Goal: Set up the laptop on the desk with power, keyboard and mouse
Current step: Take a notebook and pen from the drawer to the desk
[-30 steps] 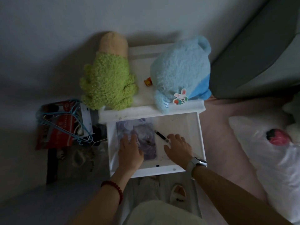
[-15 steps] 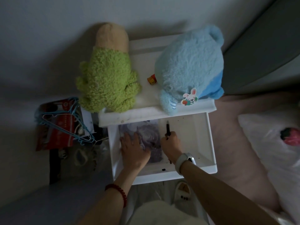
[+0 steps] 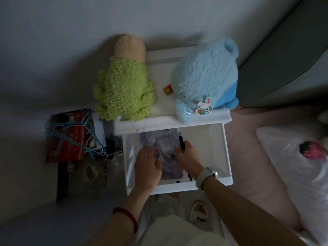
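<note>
1. I am looking down into an open white drawer (image 3: 220,150) pulled out from a small white cabinet (image 3: 170,119) against the wall.
2. My left hand (image 3: 147,167) lies flat, fingers loosely spread, on a purple printed sheet (image 3: 165,148) that lies on the left part of the drawer floor; it presses rather than clasps.
3. My right hand (image 3: 188,155) rests at the sheet's right edge with its fingers curled down. A black pen (image 3: 181,140) pokes out from just beyond its knuckles, but I cannot tell whether I hold the pen or only touch the sheet beside it.
4. A white watch (image 3: 205,176) sits on my right wrist, a red bead bracelet (image 3: 126,215) on my left.
5. On the cabinet top sit a green plush toy (image 3: 124,91) to the left and a blue plush toy (image 3: 204,77) to the right, with a small orange block (image 3: 167,89) between them.
6. Blue wire hangers (image 3: 78,132) lie over a red box (image 3: 67,141) on the floor to the left.
7. I see no laptop, keyboard or mouse here.
</note>
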Action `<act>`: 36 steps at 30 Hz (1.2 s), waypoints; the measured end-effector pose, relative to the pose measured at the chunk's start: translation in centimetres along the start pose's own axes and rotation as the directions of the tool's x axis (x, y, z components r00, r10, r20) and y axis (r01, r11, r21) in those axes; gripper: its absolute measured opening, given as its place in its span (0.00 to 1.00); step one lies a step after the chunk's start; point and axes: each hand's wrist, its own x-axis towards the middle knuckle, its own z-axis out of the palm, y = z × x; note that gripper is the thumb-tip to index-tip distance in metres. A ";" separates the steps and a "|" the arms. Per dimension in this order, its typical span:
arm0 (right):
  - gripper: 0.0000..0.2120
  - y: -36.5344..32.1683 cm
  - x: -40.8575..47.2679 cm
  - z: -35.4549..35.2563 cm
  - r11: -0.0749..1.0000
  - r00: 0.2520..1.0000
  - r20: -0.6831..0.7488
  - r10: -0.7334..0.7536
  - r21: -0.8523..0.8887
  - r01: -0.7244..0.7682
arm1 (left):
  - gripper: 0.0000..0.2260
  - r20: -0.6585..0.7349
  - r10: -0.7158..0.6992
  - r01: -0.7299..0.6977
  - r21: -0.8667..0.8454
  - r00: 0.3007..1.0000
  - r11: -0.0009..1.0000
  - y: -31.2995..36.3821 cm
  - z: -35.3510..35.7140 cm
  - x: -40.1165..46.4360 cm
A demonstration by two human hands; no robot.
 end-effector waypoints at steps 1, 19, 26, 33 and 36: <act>0.09 -0.2 -0.5 -0.8 1.000 1.000 -0.024 -0.009 0.014 0.009 | 0.13 -0.043 0.029 -0.029 0.003 0.999 1.000 0.4 -0.4 -0.6; 0.12 7.4 -15.3 -17.8 0.925 0.903 -0.313 -0.293 0.147 0.351 | 0.11 0.126 0.242 -0.262 0.172 0.962 0.950 6.3 0.4 -12.1; 0.16 8.7 -14.0 -19.0 0.876 0.865 -0.445 -0.232 0.292 0.385 | 0.18 0.169 0.335 -0.373 0.506 0.927 0.777 7.8 2.0 -10.6; 0.07 6.8 -12.2 -18.5 0.872 0.871 -0.408 -0.273 0.277 0.403 | 0.15 0.195 0.483 -0.496 0.591 0.853 0.636 6.5 1.3 -8.5; 0.05 5.4 -11.4 -18.0 0.869 0.878 -0.394 -0.273 0.289 0.401 | 0.13 0.159 0.530 -0.511 0.586 0.833 0.628 6.7 1.2 -7.8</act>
